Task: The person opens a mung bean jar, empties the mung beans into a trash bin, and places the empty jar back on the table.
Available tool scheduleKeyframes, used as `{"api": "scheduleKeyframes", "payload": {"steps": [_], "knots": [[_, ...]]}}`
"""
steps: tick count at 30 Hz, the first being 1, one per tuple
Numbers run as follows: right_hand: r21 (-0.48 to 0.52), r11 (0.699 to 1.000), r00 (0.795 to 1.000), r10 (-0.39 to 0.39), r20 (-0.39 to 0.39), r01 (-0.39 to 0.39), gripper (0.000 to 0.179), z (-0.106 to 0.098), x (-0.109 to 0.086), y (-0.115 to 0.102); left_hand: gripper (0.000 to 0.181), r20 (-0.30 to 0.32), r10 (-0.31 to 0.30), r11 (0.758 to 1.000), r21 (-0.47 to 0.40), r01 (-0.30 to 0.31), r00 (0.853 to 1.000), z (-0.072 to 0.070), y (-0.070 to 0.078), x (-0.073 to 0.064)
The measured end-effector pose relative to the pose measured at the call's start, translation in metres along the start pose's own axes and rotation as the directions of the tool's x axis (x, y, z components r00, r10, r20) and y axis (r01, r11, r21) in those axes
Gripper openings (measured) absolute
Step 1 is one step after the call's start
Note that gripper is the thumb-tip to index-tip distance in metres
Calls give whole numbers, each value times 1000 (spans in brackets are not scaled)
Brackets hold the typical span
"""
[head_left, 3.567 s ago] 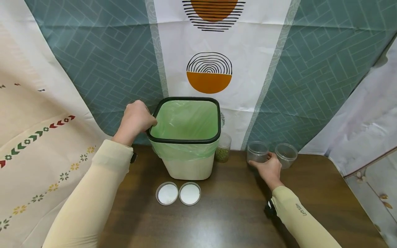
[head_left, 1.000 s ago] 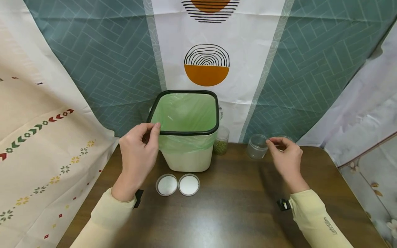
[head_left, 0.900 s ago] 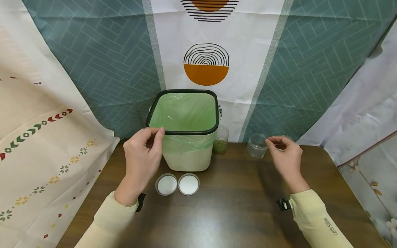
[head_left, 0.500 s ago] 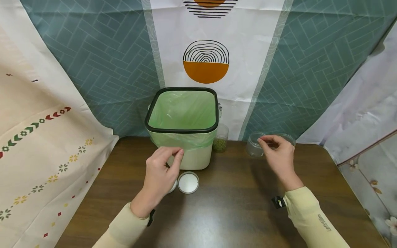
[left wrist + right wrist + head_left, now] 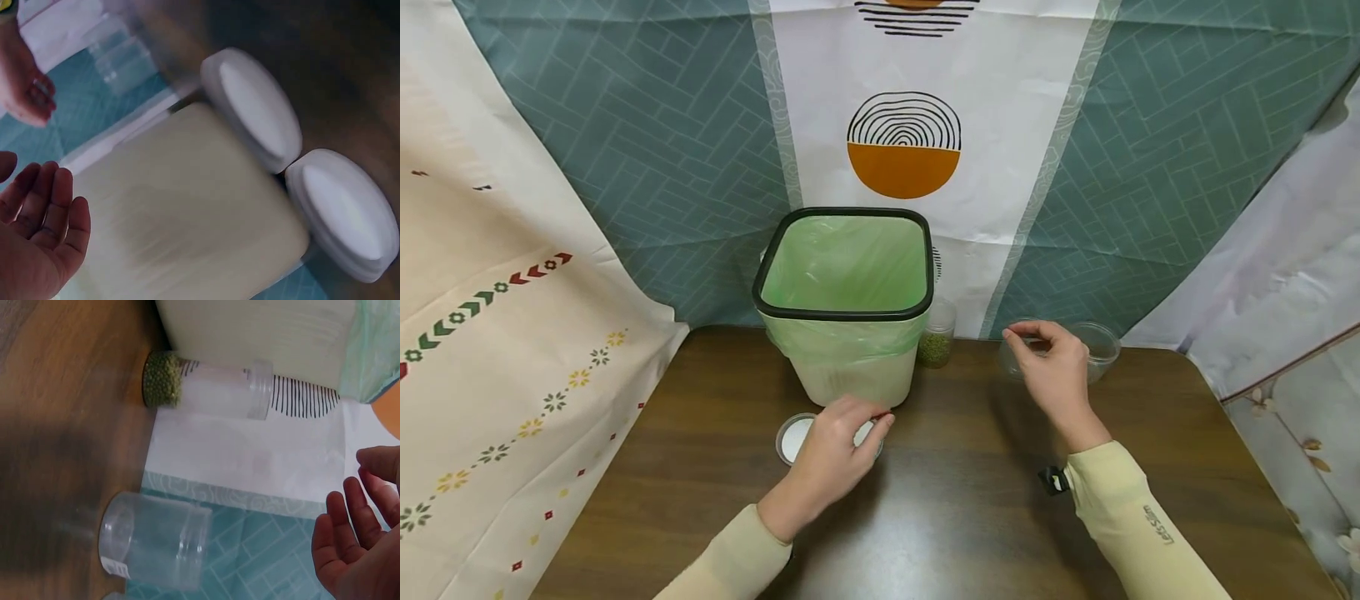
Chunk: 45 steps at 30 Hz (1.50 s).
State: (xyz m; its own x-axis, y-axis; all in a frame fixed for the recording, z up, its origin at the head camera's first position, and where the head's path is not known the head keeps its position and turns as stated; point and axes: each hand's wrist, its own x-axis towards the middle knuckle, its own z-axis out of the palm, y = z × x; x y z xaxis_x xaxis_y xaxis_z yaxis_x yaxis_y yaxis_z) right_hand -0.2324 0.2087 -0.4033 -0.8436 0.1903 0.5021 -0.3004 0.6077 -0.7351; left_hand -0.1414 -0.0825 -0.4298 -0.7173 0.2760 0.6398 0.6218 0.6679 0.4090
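My left hand [image 5: 835, 446] hovers over two round lids [image 5: 792, 437] with white discs inside, partly hiding them in the head view. Its fingers are loosely bent with nothing between them; the left wrist view shows both lids [image 5: 259, 109] lying side by side in front of the bin. My right hand [image 5: 1051, 375] is raised in front of a clear jar [image 5: 156, 540], mostly covering it in the head view. Those fingers are also loosely bent and bare. A second clear jar [image 5: 1097, 350] stands just right of that hand.
A pale bin [image 5: 853, 371] with a black rim and green liner stands at the back of the wooden table [image 5: 947, 500]. Right beside it is a tall clear jar [image 5: 215, 390] with small green beans at the bottom. Patterned cloth [image 5: 700, 167] hangs behind.
My left hand has left the bin's rim and come down and right over the lids. My right hand let go of the clear jar, rose, and has lately drifted left.
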Motion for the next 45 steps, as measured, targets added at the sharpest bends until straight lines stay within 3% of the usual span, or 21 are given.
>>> {"api": "scheduleKeyframes", "payload": {"steps": [5,12,19,23,27,30,39,45], "knots": [[5,1000,999,-3,42,3,16,12,2,2,11,84,36,998,45,-40,996,9,-4,-9],[-29,999,997,15,78,-13,20,30,1,10,15,182,89,988,105,-110,979,20,-11,-22],[-80,996,986,52,157,-40,39,50,2,18,21,256,120,974,155,-163,959,24,-17,-31],[-121,991,968,86,237,-58,54,63,5,21,26,298,118,968,177,-177,947,25,-19,-36],[-150,985,927,131,351,-82,70,75,9,22,28,319,112,966,188,-178,941,24,-21,-39],[-154,982,909,160,385,-107,78,84,12,23,28,331,102,967,187,-171,938,25,-23,-40],[-115,976,910,213,355,-184,92,110,18,24,28,342,92,968,189,-165,935,22,-24,-45],[-84,982,913,188,363,-169,77,120,17,23,26,345,83,964,212,-164,935,19,-24,-44]]}}
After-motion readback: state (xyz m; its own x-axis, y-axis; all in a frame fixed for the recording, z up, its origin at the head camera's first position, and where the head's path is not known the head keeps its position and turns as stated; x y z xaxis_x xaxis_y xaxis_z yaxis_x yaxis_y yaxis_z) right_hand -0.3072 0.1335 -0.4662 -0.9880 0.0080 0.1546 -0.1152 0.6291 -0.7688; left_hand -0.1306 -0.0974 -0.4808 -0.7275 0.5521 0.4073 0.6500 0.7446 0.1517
